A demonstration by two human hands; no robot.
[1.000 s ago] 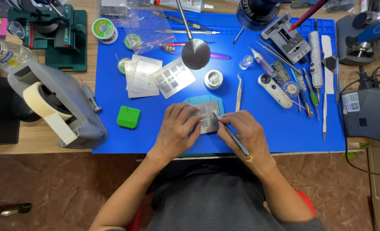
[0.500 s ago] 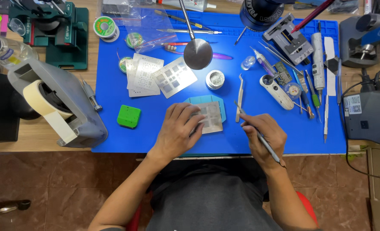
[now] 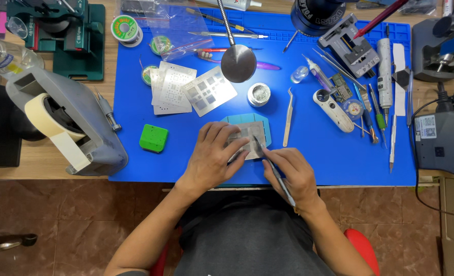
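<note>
A thin metal stencil (image 3: 252, 130) lies on a teal holder (image 3: 237, 119) near the front edge of the blue work mat (image 3: 329, 163). My left hand (image 3: 214, 156) lies flat over the stencil's left part, fingers pressing it down. My right hand (image 3: 292, 174) grips a slim metal tool (image 3: 273, 168) like a pen, its tip resting on the stencil between my two hands.
Loose stencils (image 3: 209, 91), a small round tin (image 3: 258, 94), curved tweezers (image 3: 288, 117) and a green block (image 3: 154, 138) lie on the mat. A tape dispenser (image 3: 68, 122) stands at the left. Tools, a magnifier (image 3: 334, 110) and a grey box (image 3: 441, 140) crowd the right.
My right hand swung out to the right with the tool half a second ago and has come back left, bringing the tip onto the stencil. The left hand stayed on the stencil.
</note>
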